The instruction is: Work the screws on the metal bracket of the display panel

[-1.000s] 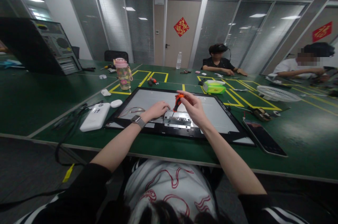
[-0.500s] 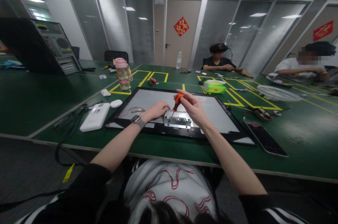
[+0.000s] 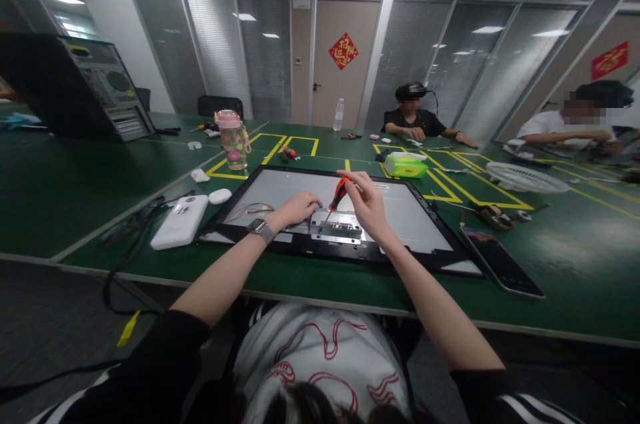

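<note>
A flat monitor panel (image 3: pixel 280 187) with a black frame lies back side up on the green table (image 3: pixel 70 191) in front of me. A metal bracket (image 3: pixel 336 229) sits at its near middle. My right hand (image 3: pixel 367 205) is closed round a small orange-handled screwdriver (image 3: pixel 339 193), whose tip points down at the bracket's left end. My left hand (image 3: pixel 296 208), with a watch on the wrist, rests with bent fingers on the panel just left of the bracket, close to the screwdriver tip. Thin wires lie on the panel to its left.
A white power bank (image 3: pixel 180 221) and a white earbud case (image 3: pixel 220 196) lie left of the panel, a phone (image 3: pixel 500 264) to its right. A pink bottle (image 3: pixel 233 139), a green tissue pack (image 3: pixel 406 165), a fan guard (image 3: pixel 527 177) and a computer case (image 3: pixel 95 87) stand farther off. Two people sit across the table.
My right hand has tilted the screwdriver handle a little to the right and turned slightly. My left hand has stayed where it was.
</note>
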Available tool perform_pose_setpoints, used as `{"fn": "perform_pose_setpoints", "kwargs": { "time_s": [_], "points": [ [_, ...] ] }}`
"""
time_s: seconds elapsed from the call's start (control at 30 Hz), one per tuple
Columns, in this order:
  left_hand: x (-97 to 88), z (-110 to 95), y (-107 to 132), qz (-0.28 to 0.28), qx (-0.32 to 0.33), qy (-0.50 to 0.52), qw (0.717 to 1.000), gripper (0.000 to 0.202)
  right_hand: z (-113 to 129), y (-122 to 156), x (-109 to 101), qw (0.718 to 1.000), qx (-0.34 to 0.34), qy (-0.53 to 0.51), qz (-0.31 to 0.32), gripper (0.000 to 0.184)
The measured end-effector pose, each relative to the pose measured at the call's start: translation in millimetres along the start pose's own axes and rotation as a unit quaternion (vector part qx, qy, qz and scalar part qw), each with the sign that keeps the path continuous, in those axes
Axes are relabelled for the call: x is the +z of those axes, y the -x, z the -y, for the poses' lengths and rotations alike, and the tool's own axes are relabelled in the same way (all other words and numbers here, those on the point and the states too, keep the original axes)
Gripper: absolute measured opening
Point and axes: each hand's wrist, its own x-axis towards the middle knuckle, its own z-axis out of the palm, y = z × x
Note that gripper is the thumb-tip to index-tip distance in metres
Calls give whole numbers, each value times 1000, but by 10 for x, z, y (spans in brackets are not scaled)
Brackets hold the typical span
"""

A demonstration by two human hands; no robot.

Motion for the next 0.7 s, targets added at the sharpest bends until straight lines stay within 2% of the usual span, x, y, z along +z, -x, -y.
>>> {"fn": "perform_pose_setpoints", "kwargs": {
  "time_s": [0.13,0.33,0.53,0.7],
  "points": [
    [4,4,-5,-2,-3,-9,1000,33,24,-6,0,998,7,-48,33,30],
    [-24,-25,10,1,5,-7,1000,34,28,-6,21,999,18,-23,-26,18],
    [-13,-21,-3,-2,0,-6,1000,34,21,-4,-21,999,-2,-28,41,31],
    [-15,-23,6,-3,1,-4,1000,35,-8,3,3,1000,8,-19,-12,22]
  ]
}}
